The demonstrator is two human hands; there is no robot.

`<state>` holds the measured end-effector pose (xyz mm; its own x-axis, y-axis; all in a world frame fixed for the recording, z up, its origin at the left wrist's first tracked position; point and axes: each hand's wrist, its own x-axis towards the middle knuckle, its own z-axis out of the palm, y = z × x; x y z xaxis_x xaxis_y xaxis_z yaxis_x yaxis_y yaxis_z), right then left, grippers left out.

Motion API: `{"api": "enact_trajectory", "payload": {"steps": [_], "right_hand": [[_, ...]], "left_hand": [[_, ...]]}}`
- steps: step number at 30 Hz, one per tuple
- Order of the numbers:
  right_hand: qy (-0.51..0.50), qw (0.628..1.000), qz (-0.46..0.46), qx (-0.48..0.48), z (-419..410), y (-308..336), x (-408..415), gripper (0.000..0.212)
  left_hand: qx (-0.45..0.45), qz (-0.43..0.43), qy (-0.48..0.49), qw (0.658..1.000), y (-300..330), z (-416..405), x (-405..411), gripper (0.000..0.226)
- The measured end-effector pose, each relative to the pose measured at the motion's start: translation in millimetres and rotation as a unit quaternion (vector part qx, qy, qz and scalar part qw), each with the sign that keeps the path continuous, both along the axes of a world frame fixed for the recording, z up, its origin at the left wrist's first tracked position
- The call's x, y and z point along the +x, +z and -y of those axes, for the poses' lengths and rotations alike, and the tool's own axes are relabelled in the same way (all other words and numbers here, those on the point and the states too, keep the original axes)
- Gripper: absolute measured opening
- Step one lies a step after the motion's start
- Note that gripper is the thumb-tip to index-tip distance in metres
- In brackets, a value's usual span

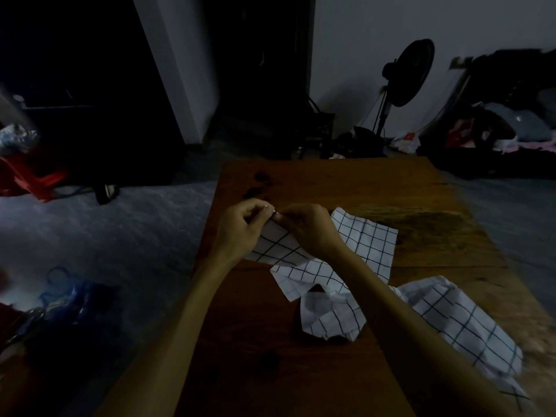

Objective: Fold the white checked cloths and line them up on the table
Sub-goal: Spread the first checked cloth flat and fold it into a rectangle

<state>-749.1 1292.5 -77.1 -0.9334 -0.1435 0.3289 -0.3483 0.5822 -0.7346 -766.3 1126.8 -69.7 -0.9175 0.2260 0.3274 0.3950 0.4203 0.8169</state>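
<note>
Over the desk (331, 182) middle, my left hand (240, 227) and right hand (310, 228) meet, both pinching one corner of the checked cloth (279, 251) to match its edges, while others (451, 320) wait unfolded at four o'clock.

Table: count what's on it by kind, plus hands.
White checked cloths: 3, the held cloth, a crumpled cloth, a loose cloth
Hands: 2, left hand, right hand
Total: 5, on the wooden table
</note>
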Motion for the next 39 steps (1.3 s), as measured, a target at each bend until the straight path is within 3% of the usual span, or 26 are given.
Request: {"api": "enact_trajectory", "payload": {"steps": [10, 21, 24, 27, 31, 34, 39], "right_hand": [[-0.044, 0.997, 0.028, 0.052, -18.2, -33.1, 4.8, 0.021], [-0.080, 0.991, 0.081, 0.072, -34.6, -54.9, 14.7, 0.018], [-0.102, 0.983, 0.131, 0.076, -49.7, -69.4, 17.0, 0.017], [-0.120, 0.987, 0.084, 0.066, -50.4, -67.6, 17.9, 0.019], [-0.060, 0.998, 0.027, 0.019, -12.1, -26.5, 2.6, 0.031], [-0.038, 0.998, -0.036, 0.030, 3.8, -12.8, -8.4, 0.024], [-0.046, 0.999, -0.021, 0.020, 5.0, -21.5, -4.1, 0.020]], "left_hand": [[0.045, -0.021, 0.120, 0.991, 6.4, 4.4, -7.5, 0.008], [0.011, -0.035, 0.184, 0.982, 1.0, 4.0, -18.0, 0.013], [0.011, -0.031, 0.209, 0.977, 2.0, 9.2, -20.4, 0.013], [-0.028, -0.013, 0.167, 0.985, -1.4, 6.0, -20.1, 0.014], [-0.050, 0.007, 0.075, 0.996, -13.7, -17.4, -8.3, 0.011], [-0.022, -0.002, 0.081, 0.997, -13.3, -20.0, -2.3, 0.014], [0.009, -0.021, 0.119, 0.993, -12.2, -10.6, -4.0, 0.016]]}}
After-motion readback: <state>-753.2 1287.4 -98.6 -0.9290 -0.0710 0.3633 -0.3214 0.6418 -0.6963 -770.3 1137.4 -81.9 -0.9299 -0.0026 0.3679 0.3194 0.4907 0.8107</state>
